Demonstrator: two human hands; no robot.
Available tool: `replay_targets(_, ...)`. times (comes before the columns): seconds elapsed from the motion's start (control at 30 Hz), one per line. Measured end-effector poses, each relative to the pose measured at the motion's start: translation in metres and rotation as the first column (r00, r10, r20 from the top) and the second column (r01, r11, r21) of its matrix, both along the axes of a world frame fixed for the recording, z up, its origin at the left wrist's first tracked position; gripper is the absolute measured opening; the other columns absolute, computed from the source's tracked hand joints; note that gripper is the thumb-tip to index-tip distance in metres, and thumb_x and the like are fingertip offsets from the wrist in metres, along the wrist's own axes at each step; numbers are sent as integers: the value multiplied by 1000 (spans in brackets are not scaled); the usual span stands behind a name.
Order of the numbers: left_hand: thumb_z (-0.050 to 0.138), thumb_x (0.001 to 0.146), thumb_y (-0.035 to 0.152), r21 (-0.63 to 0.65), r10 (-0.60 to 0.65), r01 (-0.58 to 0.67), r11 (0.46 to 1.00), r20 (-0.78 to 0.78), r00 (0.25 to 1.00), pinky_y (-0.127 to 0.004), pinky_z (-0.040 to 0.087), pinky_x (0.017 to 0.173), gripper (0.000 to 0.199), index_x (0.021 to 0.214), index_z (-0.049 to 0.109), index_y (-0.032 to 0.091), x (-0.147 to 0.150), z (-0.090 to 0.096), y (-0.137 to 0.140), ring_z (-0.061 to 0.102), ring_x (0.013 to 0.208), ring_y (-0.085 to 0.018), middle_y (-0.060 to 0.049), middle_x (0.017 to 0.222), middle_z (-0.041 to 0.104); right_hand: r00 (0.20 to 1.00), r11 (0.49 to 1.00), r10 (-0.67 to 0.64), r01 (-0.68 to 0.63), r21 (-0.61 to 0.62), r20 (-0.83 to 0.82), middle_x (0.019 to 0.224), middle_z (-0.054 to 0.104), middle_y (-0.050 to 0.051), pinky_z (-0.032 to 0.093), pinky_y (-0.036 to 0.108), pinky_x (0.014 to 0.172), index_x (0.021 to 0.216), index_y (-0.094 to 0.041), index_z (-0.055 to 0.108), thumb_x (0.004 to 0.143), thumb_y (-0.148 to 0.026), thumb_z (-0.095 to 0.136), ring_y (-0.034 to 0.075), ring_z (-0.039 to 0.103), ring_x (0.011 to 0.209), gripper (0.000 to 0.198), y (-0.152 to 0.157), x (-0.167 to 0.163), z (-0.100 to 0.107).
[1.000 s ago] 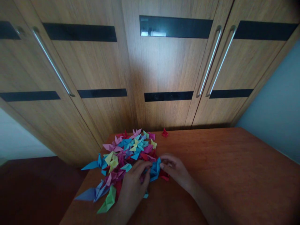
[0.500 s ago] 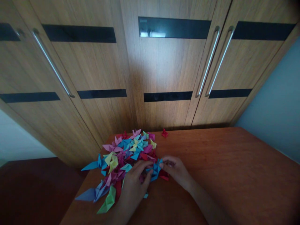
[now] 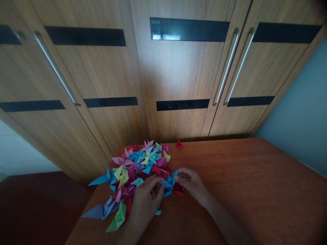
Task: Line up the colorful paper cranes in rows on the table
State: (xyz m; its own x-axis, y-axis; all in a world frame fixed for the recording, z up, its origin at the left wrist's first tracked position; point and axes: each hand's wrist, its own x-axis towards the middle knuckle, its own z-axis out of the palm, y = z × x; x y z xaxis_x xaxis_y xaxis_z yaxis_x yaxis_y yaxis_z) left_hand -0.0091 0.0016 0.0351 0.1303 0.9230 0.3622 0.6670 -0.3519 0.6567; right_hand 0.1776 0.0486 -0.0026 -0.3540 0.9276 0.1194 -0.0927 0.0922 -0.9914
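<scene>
Between my two hands is a blue origami crane (image 3: 168, 186), its folded paper points spread out. My left hand (image 3: 149, 192) pinches its left tip between thumb and fingers. On the other side, my right hand (image 3: 190, 183) grips the right tip in the same way. A red folded paper piece (image 3: 178, 190) lies just below my right fingers. Left of and behind the hands spreads a heap of folded paper cranes (image 3: 139, 166) in pink, blue, yellow, green and red. My left hand covers part of that heap.
The heap lies on a reddish-brown wooden table (image 3: 245, 183). One small red crane (image 3: 179, 144) sits apart near the back edge. A green folded piece (image 3: 117, 218) and a purple crane (image 3: 102, 209) lie at the left front. A wooden wardrobe (image 3: 178, 75) stands behind the table.
My left hand has shifted slightly left and down, and its fingers now hold the blue crane nearer its end. More of the crane shows between my hands.
</scene>
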Motion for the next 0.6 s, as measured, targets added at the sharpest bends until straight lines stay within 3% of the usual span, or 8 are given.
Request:
replay_targets(0.27,52,82,22,26,26,-27,999,25,999,-21,48,57,20,98,65,21,0,-4,-1,61,59,-13,0,72,68,1000,1000,-27,27,6,3,73,64,1,45,24,66,80,-18,66,78,-49,61,14,58,69,31,1,0,3)
replay_targets(0.6,59,81,27,-182,-34,82,980,256,966,-19,46,52,16,91,68,20,3,-3,-1,60,56,-12,0,71,70,998,997,-56,54,-63,-28,69,62,1,43,23,61,79,-17,66,79,-50,60,12,55,65,34,1,4,6)
